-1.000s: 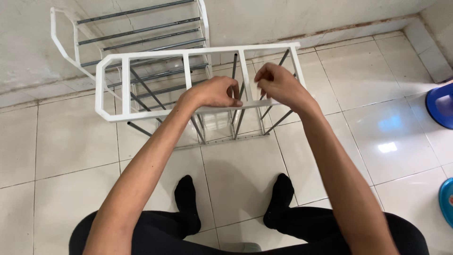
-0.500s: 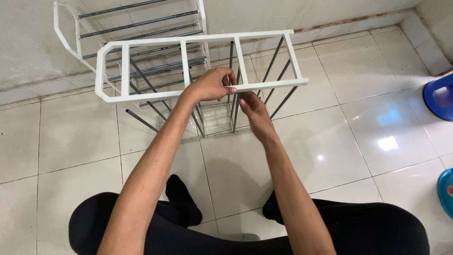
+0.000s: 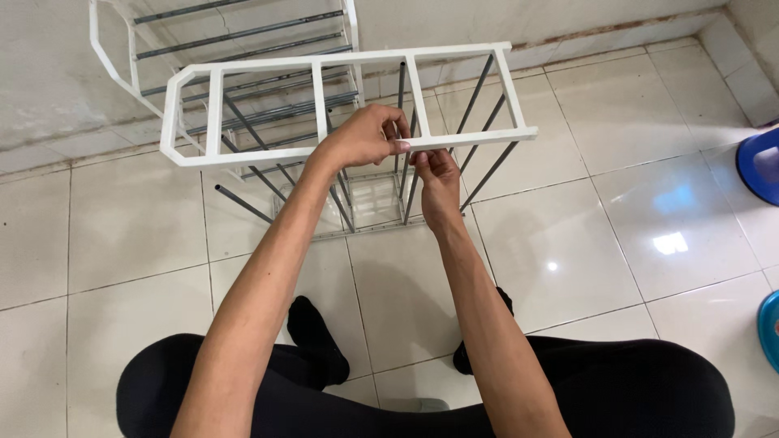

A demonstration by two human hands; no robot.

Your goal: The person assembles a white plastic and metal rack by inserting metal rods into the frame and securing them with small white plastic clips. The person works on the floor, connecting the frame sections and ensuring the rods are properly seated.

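The left hand (image 3: 365, 138) is closed around the near rail of a white ladder-shaped frame (image 3: 341, 105), which lies flat in the upper middle of the frame, above the floor. The thumb lies along the rail and the fingers curl over it. Just under this rail, the right hand (image 3: 438, 174) pinches the top end of a thin grey rod (image 3: 410, 195) between its fingertips; the rod stands nearly upright and goes down to a second white frame (image 3: 357, 231) that lies on the tiled floor (image 3: 130, 235). More grey rods (image 3: 487, 174) stand tilted between the two frames. Behind, in the upper left, a finished white rack (image 3: 243, 36) with grey bars leans at the wall. A blue object (image 3: 763, 166) shows at the right edge.
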